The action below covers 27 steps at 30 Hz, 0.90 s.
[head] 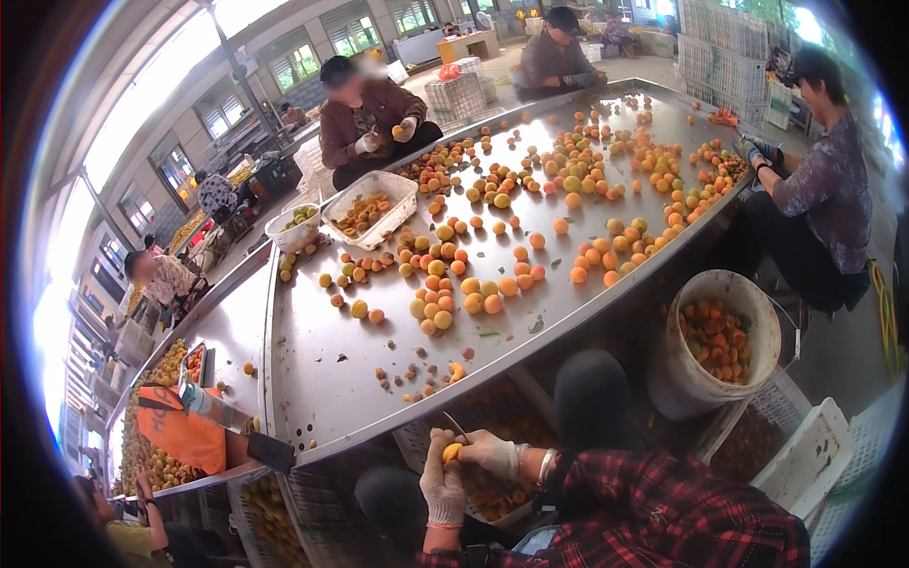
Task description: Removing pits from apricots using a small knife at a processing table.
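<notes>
In front of my lap, my left hand point(442, 479), in a knitted work glove, grips a yellow-orange apricot point(452, 452). My right hand point(491, 454), also gloved, meets it at the fruit. A thin curved metal tool point(456, 423), perhaps a blade, sticks up from between the hands; my right fingers appear closed around its lower end, which is hidden. Beneath the hands is a plastic crate point(410, 444) with apricot pieces inside. Beyond them stretches a metal sorting table point(323, 387), where small dark pits or scraps point(410, 371) lie near the edge.
Many loose apricots point(433, 298) cover the table, beside a white basin point(408, 192) of fruit pieces. A white bucket point(767, 348) holding apricot halves stands to my right. An orange bag point(188, 433) and a bottle point(213, 408) lie left. Several co-workers sit around the table.
</notes>
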{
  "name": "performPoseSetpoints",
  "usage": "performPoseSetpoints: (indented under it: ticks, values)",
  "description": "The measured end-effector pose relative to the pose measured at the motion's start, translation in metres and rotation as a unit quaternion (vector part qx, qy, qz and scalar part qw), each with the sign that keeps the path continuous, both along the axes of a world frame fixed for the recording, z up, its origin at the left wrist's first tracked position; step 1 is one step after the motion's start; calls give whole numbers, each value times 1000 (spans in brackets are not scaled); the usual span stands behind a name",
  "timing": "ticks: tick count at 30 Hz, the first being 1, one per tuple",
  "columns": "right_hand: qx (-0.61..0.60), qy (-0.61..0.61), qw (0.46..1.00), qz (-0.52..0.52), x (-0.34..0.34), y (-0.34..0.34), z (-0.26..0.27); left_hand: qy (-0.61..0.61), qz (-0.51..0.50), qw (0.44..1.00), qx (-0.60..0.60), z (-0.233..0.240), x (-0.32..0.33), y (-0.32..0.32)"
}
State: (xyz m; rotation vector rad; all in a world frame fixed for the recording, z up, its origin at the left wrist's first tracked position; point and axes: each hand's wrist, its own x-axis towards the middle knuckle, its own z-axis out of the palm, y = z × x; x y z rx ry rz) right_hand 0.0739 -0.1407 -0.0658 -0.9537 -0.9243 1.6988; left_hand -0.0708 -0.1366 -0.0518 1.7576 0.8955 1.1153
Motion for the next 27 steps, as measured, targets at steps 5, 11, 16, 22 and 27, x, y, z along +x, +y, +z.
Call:
performPoseSetpoints:
  ticks: [5, 11, 16, 22, 27]
  values:
    - [-76, 96, 992, -21, -4, -6, 6, -15, 17, 999, -38, 7, 3, -1]
    - [-129, 162, 978, 26, 4, -4, 15, -16, 27, 998, -49, 12, 2, -2]
    - [-122, 139, 980, 74, -2, -13, 31, -121, 6, 989, -87, 14, 5, -6]
    - [-111, 97, 985, 88, 2, -12, 29, -85, 1, 995, -57, 10, 8, -4]
    - [-116, 91, 986, 80, 4, -10, 29, -63, -16, 997, -31, 7, 8, -1]
